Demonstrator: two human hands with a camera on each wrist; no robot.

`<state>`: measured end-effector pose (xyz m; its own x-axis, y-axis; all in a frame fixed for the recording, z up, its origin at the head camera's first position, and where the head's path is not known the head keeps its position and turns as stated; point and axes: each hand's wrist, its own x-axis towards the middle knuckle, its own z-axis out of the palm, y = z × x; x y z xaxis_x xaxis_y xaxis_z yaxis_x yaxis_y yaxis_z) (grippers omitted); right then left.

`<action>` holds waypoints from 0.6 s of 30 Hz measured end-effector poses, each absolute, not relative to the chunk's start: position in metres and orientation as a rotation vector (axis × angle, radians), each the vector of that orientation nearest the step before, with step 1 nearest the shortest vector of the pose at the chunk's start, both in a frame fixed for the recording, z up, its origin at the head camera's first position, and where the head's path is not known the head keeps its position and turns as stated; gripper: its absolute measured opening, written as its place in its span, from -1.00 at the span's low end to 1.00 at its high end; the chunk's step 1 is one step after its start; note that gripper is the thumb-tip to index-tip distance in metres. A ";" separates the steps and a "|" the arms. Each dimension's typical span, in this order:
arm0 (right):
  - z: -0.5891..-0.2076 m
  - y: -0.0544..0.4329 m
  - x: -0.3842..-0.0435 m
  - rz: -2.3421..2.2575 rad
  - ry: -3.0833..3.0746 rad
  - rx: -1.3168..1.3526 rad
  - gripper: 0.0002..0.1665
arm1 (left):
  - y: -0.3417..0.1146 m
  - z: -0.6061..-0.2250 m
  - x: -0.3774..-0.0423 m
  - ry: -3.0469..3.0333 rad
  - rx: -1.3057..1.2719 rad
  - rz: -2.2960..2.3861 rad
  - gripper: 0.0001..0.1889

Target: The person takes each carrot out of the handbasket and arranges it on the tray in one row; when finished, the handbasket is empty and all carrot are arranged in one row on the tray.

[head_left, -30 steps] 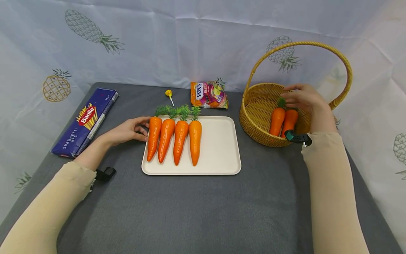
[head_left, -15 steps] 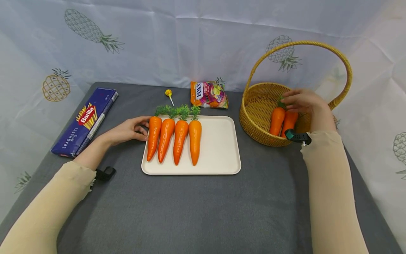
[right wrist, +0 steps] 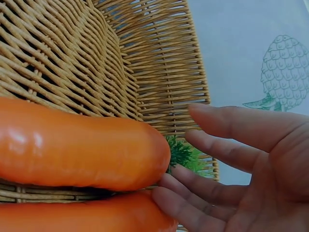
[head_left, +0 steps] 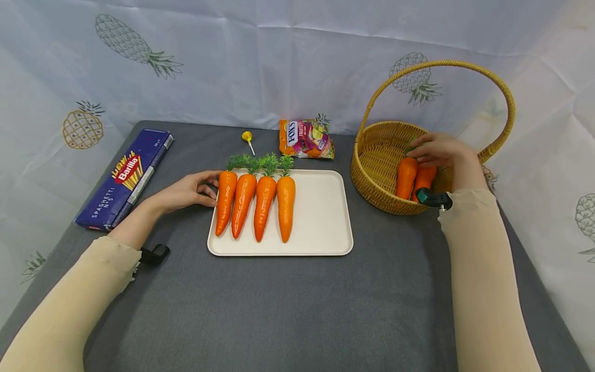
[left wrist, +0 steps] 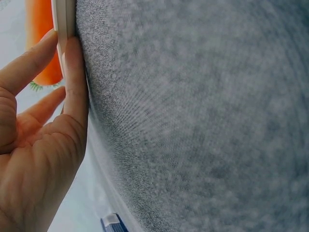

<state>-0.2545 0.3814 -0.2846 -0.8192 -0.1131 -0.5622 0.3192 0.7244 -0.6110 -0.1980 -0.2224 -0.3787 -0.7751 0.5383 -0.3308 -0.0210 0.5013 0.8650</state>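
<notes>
At the left edge of the cream tray point(head_left: 321, 212), my left hand point(head_left: 188, 191) pinches the rim between thumb and fingertips. Several orange carrots point(head_left: 285, 206) with green tops lie side by side on the tray's left half. My right hand point(head_left: 439, 147) reaches over a wicker basket point(head_left: 372, 175) holding two carrots point(head_left: 406, 175). In the right wrist view, its fingers are spread and loosely bent around the green leaves point(right wrist: 179, 153) of the upper carrot point(right wrist: 87, 150). The lowest fingertips meet or overlap the carrots' top ends; nothing is gripped.
A blue spaghetti box point(head_left: 123, 178) lies at the left. Behind the tray are a yellow lollipop point(head_left: 248, 137) and a candy bag point(head_left: 307, 139). The basket's tall handle point(head_left: 451, 63) arches above the right hand. Pineapple-printed cloth point(head_left: 232, 62) hangs behind the grey table point(head_left: 288, 310).
My right hand has moved slightly left and lower, closer to the carrot tops in the basket. My left hand, the tray and its carrots have stayed still.
</notes>
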 end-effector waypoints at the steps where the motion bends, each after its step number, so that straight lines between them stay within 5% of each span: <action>1: -0.285 0.381 -0.255 -0.968 2.342 0.154 -0.12 | -0.222 -0.379 -0.198 2.167 0.424 1.260 -0.11; 18: -0.292 0.372 -0.259 -0.714 2.388 0.002 -0.17 | -0.222 -0.378 -0.198 2.178 0.418 1.248 -0.11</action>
<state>-0.2588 0.3719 -0.2919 -0.7964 -0.1722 -0.5798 0.1743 0.8527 -0.4925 -0.1980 -0.2219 -0.3784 -0.7776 0.5326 -0.3341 -0.0190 0.5112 0.8592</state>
